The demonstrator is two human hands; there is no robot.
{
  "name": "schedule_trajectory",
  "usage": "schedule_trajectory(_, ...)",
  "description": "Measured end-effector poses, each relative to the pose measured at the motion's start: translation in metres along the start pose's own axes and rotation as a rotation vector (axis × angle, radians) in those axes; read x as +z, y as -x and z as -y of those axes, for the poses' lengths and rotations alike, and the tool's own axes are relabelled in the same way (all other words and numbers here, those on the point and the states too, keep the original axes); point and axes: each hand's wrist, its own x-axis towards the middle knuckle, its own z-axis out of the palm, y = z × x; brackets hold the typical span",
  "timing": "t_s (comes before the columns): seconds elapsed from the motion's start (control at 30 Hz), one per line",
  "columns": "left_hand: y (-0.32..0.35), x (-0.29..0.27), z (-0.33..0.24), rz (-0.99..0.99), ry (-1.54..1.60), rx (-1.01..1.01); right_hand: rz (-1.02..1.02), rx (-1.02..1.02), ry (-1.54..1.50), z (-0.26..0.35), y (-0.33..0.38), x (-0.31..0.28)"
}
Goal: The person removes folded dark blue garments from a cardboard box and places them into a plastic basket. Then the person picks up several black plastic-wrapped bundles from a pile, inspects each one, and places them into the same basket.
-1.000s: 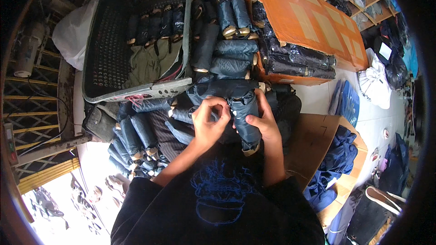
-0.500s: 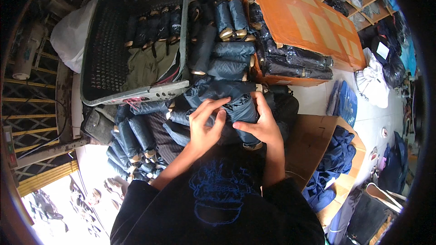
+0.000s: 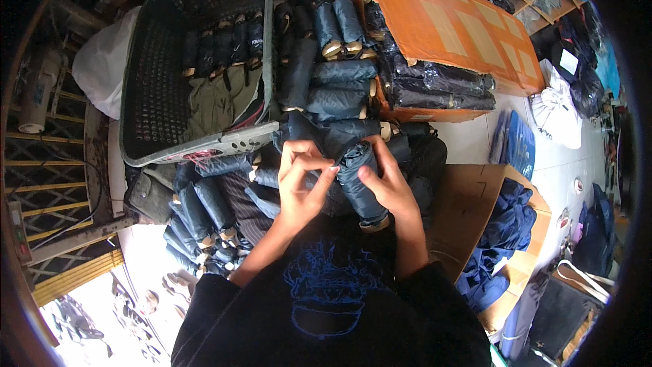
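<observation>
My right hand [image 3: 392,180] is wrapped round a rolled dark navy fabric bundle [image 3: 358,194]. The roll stands tilted, its gathered end upward and a tan piece at its lower end. Beside its upper left edge, my left hand [image 3: 301,175] is closed in a pinch, thumb against forefinger. Whatever lies between those fingertips is too small to make out. Loose dark fabric [image 3: 333,137] lies just beyond both hands. More such rolls [image 3: 343,98] are stacked ahead of me, and others [image 3: 212,200] lie in a heap to the left.
A dark green perforated basket [image 3: 269,61] at the far left holds rolls and olive cloth. An orange-sided cardboard box [image 3: 448,20] with plastic-wrapped packs stands at the far right. Nearer on the right is an open carton [image 3: 468,194] of blue fabric. A metal lattice gate [image 3: 61,187] runs along the left.
The roll in my right hand has turned more upright, its gathered end now facing up. My left fingers have closed from a looser spread into a pinch next to it.
</observation>
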Motion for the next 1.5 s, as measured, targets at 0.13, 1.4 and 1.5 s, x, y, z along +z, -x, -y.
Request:
schedule_trajectory(0.13, -0.008, -0.005, -0.014, 0.060, -0.108, 0.046, -0.083, -0.055, 0.151, 0.002, 0.002, 0.006)
schedule_trajectory(1.4, -0.011, -0.004, -0.002, 0.086, -0.344, 0.366, -0.214, -0.160, 0.310, 0.016, -0.004, 0.004)
schedule_trajectory(1.5, -0.008, -0.005, 0.003, 0.107, -0.375, 0.360, -0.240, -0.182, 0.238, 0.003, -0.006, 0.008)
